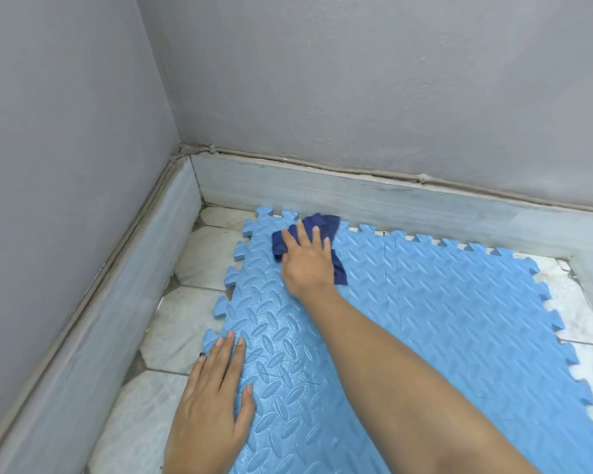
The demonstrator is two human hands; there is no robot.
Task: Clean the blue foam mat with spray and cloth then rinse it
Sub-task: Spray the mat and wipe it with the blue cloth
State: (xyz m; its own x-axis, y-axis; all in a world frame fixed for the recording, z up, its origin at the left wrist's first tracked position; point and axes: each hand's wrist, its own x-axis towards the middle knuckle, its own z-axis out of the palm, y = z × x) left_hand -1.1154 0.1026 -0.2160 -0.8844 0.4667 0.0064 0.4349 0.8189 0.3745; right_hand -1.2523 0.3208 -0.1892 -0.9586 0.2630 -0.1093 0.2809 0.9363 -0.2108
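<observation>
Foam mat [442, 319] gets wiped: right hand [307, 265], fingers spread, presses the cloth [317, 223]; left hand [213, 401] (flat, fingers together) should anchor the edge.

Our right hand [307, 260] reaches far forward, arm stretched, fingers spread and pressing down; our left hand [213, 401] rests flat, palm down, fingers extended.

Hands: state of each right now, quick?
Left hand: open, flat on the blue foam mat.
Right hand: open, pressing the dark blue cloth onto the mat.
</observation>
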